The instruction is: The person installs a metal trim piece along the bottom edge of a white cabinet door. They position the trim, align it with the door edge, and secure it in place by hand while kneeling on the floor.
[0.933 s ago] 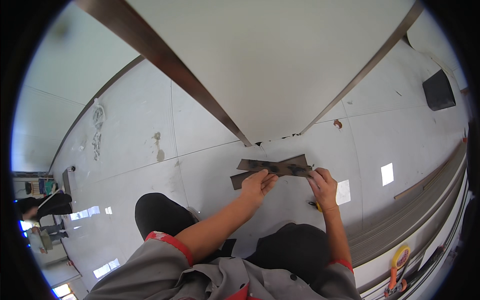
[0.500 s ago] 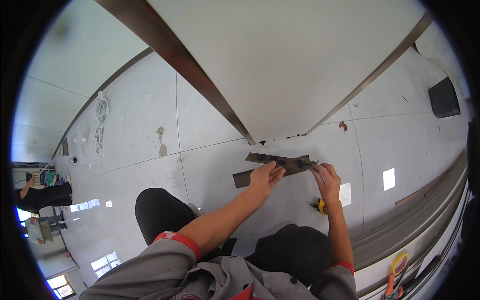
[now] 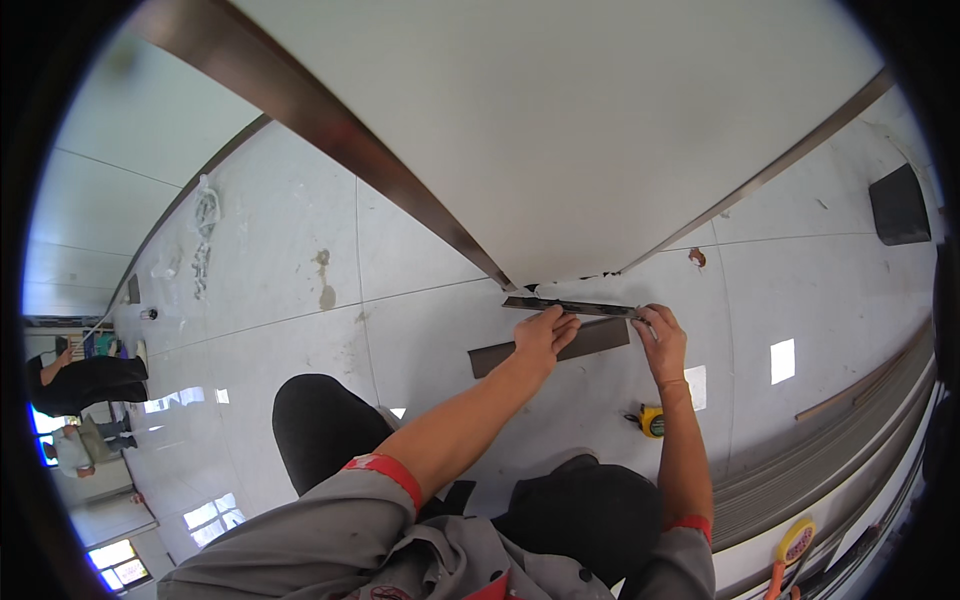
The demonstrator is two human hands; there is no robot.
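Observation:
A short dark brown trim strip (image 3: 600,309) is in both my hands, close to the foot of a white column (image 3: 560,150). My left hand (image 3: 543,338) pinches its lower edge near the middle. The fingers of my right hand (image 3: 662,343) are closed on its right end. Its back, with black smears, is now seen nearly edge-on. Beneath it on the floor lies a second brown trim strip (image 3: 500,358), partly hidden by my left hand. Brown corner trims run down the column to a ragged, dark-marked lower edge.
A yellow tape measure (image 3: 651,421) sits on the tiled floor beside my right forearm. Long grey-brown boards (image 3: 800,475) are stacked at the right, with a yellow tape roll (image 3: 797,540) nearby. Farther off stand a black box (image 3: 900,205) and, at far left, two people (image 3: 95,385).
Both hands have lifted the strip slightly away toward the column's foot and tilted it, so its smeared back shows less. More of the strip on the floor is uncovered.

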